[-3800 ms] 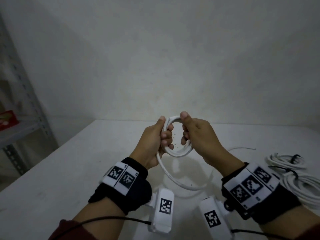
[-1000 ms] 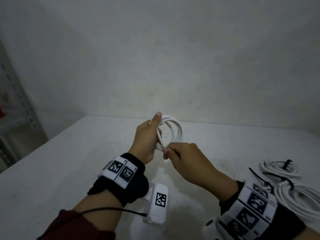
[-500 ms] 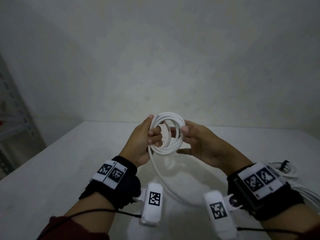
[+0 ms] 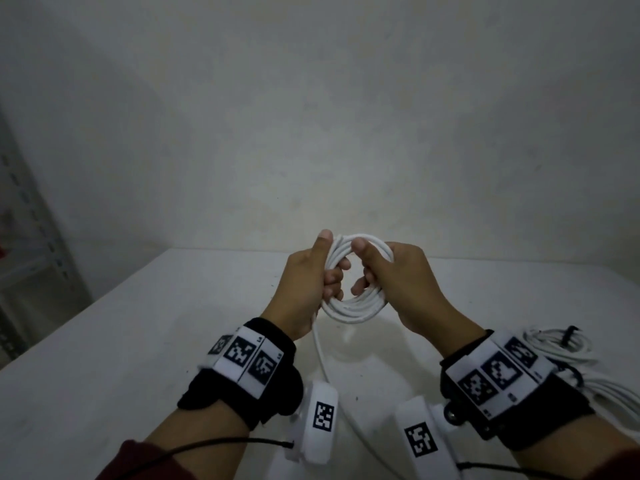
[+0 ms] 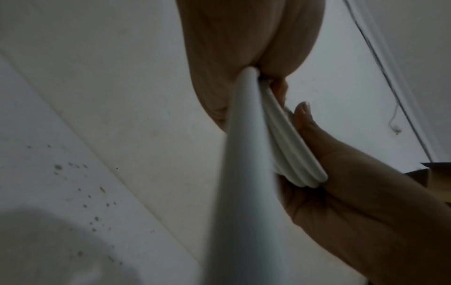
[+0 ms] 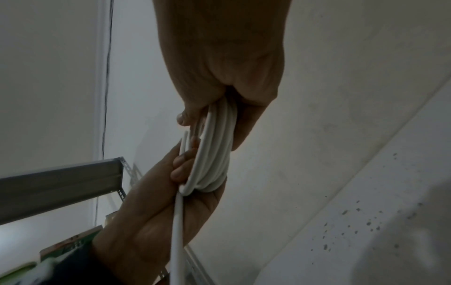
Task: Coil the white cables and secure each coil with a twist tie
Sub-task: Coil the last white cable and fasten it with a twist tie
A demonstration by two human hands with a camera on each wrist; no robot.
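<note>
A white cable coil (image 4: 356, 306) of several loops hangs in the air above the white table (image 4: 104, 358). My left hand (image 4: 311, 275) grips its left side, thumb up along the loops. My right hand (image 4: 391, 271) grips its right side, thumb over the top. A loose tail of the cable (image 4: 320, 355) drops from the coil toward the table between my wrists. In the left wrist view the loops (image 5: 290, 154) lie against my right hand (image 5: 354, 183). The right wrist view shows the coil (image 6: 214, 152) clamped between both hands. No twist tie is visible on this coil.
Two more white cable coils (image 4: 561, 344) with black ties (image 4: 569, 332) lie on the table at the right, behind my right wrist. A metal shelf rack (image 4: 31, 254) stands at the left. A plain wall rises behind the table.
My right hand, earlier open against the coil's right side, now grips it with the thumb over the top. The coil has gained loops and the loose tail is shorter.
</note>
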